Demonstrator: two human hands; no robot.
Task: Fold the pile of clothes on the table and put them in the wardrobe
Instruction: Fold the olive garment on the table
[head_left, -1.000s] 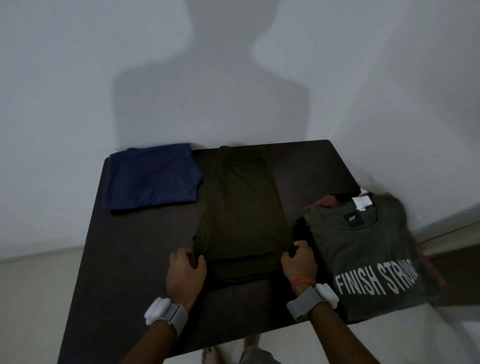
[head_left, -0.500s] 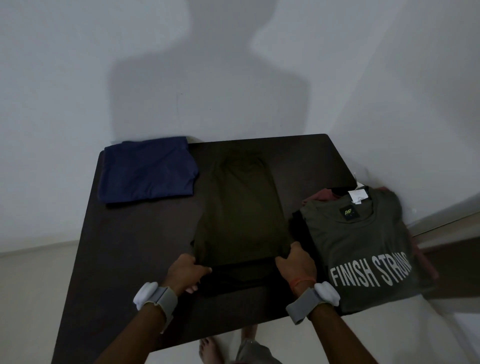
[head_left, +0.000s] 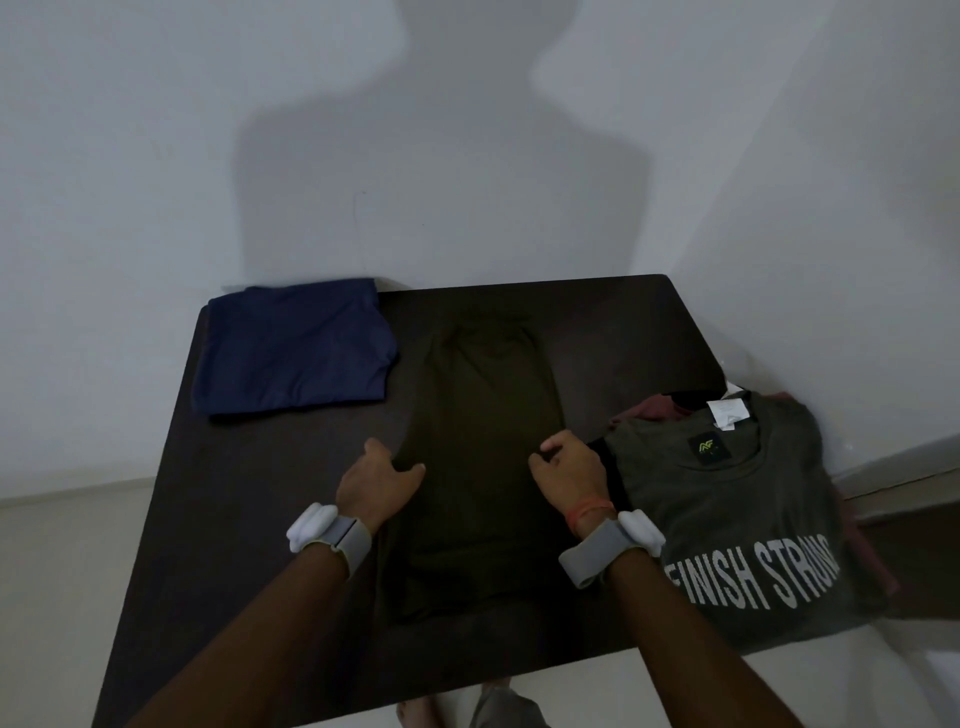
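Now, olive garment (head_left: 483, 415) gripped, tee (head_left: 727, 499) "FINISH STRON"

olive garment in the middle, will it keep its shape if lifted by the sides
Likely floppy: the olive garment lies thin and flat on the table. Lifted where the left hand and right hand grip its sides, both ends would probably droop. Probably light, being thin cloth.

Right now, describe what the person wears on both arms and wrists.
Both forearms are bare, with no sleeves in view. The left wrist band is a grey fabric strap carrying a rounded white device. The right wrist band matches it, and a thin orange-red thread circles that wrist beside it.
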